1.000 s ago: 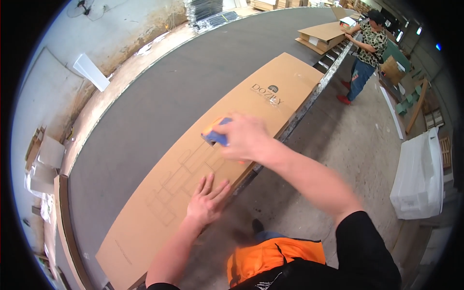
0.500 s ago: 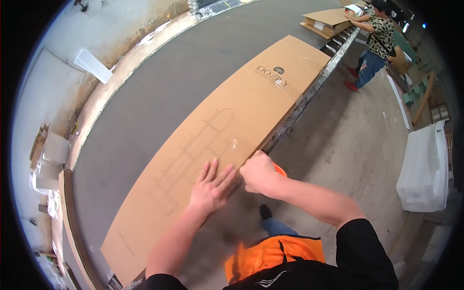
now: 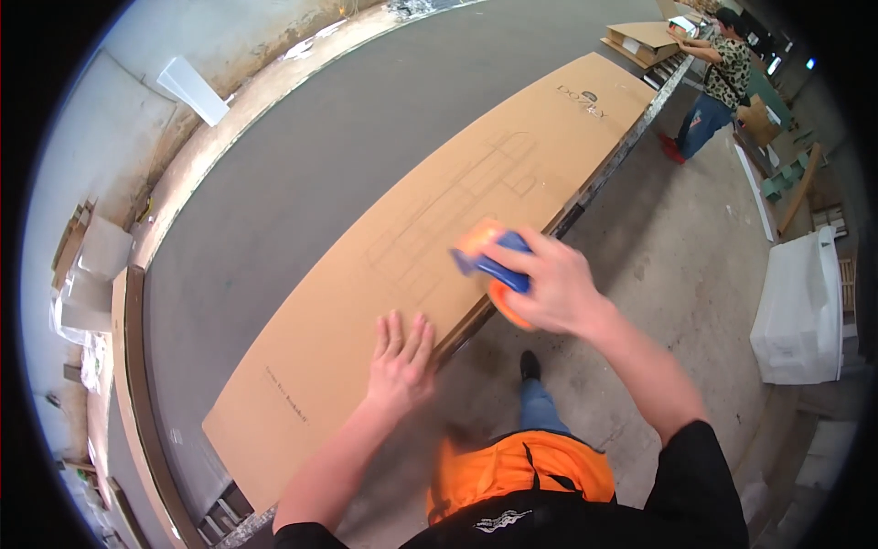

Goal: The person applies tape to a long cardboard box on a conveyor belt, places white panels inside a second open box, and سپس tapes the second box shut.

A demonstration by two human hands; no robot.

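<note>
A long, flat brown cardboard box (image 3: 311,339) lies lengthwise on the grey work surface, with faint line drawings and dark print on top. Flat on its upper face, close to the near edge, rests my left hand (image 3: 401,364), fingers stretched out and holding nothing. My right hand (image 3: 560,279) is wrapped round the blue handle of a tape dispenser (image 3: 505,263), whose orange parts show on both sides of the handle. The dispenser is smeared by motion and held over the box's near edge; I cannot tell whether it touches the cardboard.
At the far right end another person (image 3: 722,78) stands with hands on folded cardboard (image 3: 647,41). The grey surface (image 3: 247,210) stretches behind the box. On the right stands a white wrapped bundle (image 3: 800,311) on the floor. A white panel (image 3: 194,90) leans at the back wall.
My right hand has risen from the box's side edge and moved right, bringing the tape dispenser into plain view. The box has shifted in view up and to the right. My left hand stays on it.
</note>
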